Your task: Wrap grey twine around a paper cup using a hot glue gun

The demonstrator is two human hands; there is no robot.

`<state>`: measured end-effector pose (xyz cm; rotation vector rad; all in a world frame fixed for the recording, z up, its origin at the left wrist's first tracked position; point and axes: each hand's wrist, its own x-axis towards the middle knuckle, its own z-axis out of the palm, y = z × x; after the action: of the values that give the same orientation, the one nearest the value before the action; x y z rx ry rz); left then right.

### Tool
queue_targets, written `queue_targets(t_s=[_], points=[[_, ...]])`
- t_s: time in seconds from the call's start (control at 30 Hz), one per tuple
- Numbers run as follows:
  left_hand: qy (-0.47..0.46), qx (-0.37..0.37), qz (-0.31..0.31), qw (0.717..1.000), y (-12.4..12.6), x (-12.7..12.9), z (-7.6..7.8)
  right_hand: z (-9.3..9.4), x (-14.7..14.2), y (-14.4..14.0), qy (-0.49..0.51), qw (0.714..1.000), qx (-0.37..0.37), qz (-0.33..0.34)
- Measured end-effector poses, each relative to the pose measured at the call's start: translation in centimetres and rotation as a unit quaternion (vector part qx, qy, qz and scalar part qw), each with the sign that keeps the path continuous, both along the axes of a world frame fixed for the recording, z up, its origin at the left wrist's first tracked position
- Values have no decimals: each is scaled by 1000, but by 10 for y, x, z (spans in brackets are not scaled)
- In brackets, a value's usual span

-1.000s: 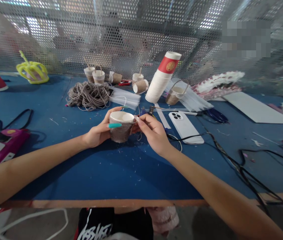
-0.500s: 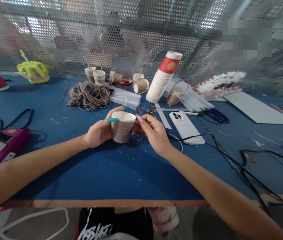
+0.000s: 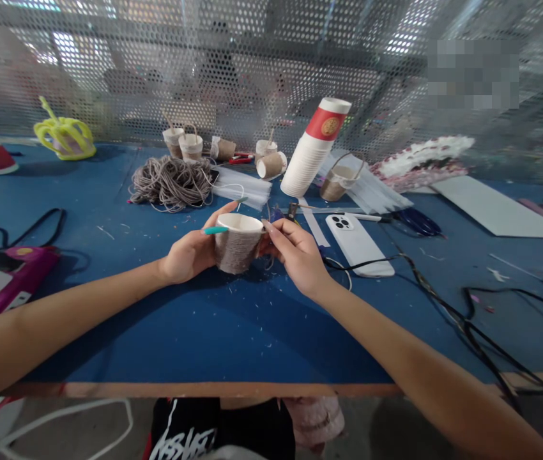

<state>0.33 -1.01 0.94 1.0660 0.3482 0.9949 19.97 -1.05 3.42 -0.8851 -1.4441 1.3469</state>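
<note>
A white paper cup (image 3: 239, 246), wound with grey-brown cord up to near its rim, is held upright just above the blue table. My left hand (image 3: 190, 254) grips it from the left, thumb with a long teal nail over the near rim and fingers behind. At the cup's right side, my right hand (image 3: 295, 252) is closed in a pinch by the rim, on what looks like the grey cord (image 3: 268, 260); its fingertips are partly hidden. A tangled heap of similar cord (image 3: 172, 184) lies behind my left hand.
A leaning stack of paper cups (image 3: 312, 150), small cord-wrapped buckets (image 3: 191, 148) and clear sticks (image 3: 240, 186) stand or lie behind. A white phone (image 3: 358, 246) and black cables (image 3: 425, 287) are on the right. A purple glue-gun-like tool (image 3: 27, 281) lies left.
Almost nothing differs. The cup and both hands have shifted very slightly to the right in view, with the same grip.
</note>
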Motion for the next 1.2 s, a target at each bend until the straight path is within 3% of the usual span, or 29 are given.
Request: queue_targets(t_s=[0.67,0.83,1.0,1.2], points=[[6,0,-3,1000,-3,4,5,1,1,-2,-16,1000,9,-13],[11,16,-12,1000,-2,-1,-1,0,1,-2,-3,1000,7,-9],[54,31,28,998,-2,-4,-10,0,0,-3,3,1000,0,-12],[93,27,82,992,1,-2,-11,1,-3,-7,-10,1000,18,13]])
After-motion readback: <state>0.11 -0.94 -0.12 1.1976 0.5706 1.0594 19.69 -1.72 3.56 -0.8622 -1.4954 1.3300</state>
